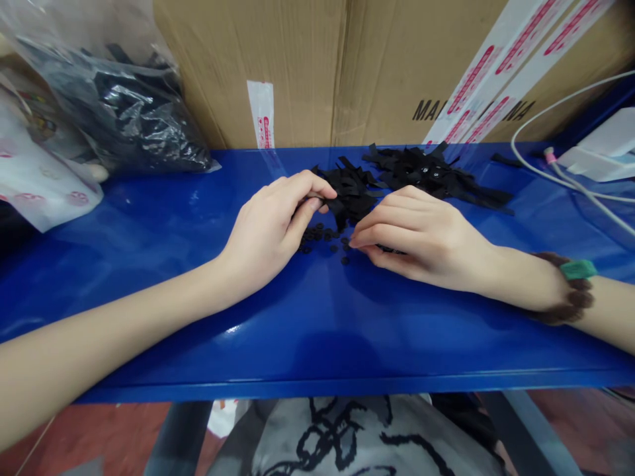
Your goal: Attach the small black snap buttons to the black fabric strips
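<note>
My left hand [270, 231] pinches the end of a black fabric strip [338, 210] between thumb and forefinger, beside a pile of such strips. Small round black pieces [327, 235] lie scattered on the blue table between my hands. My right hand [421, 238] is bent over more of these pieces, its fingertips close together at the right side of the scatter; whether they hold a piece is too small to tell. Behind it lies a larger heap of black strips [421, 168], with two small shiny round pieces on top.
A large cardboard box [297, 66] stands along the back of the blue table [317, 344]. Clear plastic bags with black material [143, 112] and a white wrapped bundle [54, 178] sit at the left. A white cable [536, 168] and white adapter [602, 149] are at the right.
</note>
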The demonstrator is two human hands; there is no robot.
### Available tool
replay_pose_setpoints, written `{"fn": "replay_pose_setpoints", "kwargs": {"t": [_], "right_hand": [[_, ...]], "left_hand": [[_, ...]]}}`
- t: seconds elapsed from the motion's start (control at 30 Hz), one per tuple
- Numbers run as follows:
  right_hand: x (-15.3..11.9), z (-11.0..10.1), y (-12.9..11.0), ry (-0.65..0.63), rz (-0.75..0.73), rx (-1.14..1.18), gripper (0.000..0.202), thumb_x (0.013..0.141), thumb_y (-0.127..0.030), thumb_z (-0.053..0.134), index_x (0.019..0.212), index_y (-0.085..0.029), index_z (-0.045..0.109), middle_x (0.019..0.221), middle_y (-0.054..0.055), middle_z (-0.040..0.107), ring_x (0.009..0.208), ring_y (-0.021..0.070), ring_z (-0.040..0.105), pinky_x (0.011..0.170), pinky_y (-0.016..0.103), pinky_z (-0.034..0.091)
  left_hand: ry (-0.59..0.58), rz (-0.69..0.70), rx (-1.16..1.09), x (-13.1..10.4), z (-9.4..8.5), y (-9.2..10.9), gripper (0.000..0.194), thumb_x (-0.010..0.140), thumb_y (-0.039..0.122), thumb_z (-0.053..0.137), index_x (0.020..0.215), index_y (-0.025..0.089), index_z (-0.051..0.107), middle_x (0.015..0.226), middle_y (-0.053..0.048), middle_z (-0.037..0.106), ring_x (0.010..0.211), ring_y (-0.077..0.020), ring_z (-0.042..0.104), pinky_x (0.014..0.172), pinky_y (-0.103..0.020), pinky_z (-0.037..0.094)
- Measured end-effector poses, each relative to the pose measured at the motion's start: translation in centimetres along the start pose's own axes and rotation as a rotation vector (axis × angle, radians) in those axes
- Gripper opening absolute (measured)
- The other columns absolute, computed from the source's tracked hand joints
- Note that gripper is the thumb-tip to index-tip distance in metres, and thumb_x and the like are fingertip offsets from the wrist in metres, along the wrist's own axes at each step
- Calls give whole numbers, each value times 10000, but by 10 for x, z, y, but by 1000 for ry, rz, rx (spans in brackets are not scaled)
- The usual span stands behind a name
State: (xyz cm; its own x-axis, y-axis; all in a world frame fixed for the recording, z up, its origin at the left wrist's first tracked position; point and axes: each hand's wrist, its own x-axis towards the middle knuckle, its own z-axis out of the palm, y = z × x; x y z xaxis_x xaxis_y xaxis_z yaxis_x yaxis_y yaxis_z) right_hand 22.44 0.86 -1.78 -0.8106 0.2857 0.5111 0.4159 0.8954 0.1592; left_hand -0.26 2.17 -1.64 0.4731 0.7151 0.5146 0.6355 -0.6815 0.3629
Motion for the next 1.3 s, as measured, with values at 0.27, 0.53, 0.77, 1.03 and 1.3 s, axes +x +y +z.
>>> {"fn": "replay_pose_setpoints", "kwargs": {"t": [0.27,0.53,0.77,1.03,1.3], "right_hand": [[0,1,0,46,-18,-62,174,924,-167,524,1061,-113,618,891,68,689,817,172,611,700,334,455],[-1,-1,1,71,-1,-67,144,945,-188,499,1008,-153,623,988,50,695,840,159,586,715,330,431],[-1,0,3,72,-6,-92,149,954,-222,491,992,-171,626,940,34,684,818,159,567,712,330,416],[-2,2,4,63,-17,-102,139,942,-204,504,964,-137,623,909,64,682,829,172,584,724,347,418],[-1,2,4,23,-4,-116,161,958,-223,473,949,-155,620,910,49,688,825,161,573,747,352,409]], "left_hand": [[26,46,7,0,-1,-3,118,900,259,588,866,180,669,803,13,710,734,-126,593,694,-252,441],[-23,160,2,1,1,-4,112,914,144,542,954,131,646,846,-1,686,733,-97,585,672,-208,425],[-81,307,-22,0,2,1,131,883,77,545,972,113,633,863,-9,642,699,-70,553,644,-174,415],[-73,313,-70,-1,2,1,125,865,222,639,936,119,646,766,7,603,686,-81,534,641,-185,431],[-67,292,-15,-2,2,2,133,893,283,604,907,162,659,757,5,641,717,-111,581,651,-216,443]]}}
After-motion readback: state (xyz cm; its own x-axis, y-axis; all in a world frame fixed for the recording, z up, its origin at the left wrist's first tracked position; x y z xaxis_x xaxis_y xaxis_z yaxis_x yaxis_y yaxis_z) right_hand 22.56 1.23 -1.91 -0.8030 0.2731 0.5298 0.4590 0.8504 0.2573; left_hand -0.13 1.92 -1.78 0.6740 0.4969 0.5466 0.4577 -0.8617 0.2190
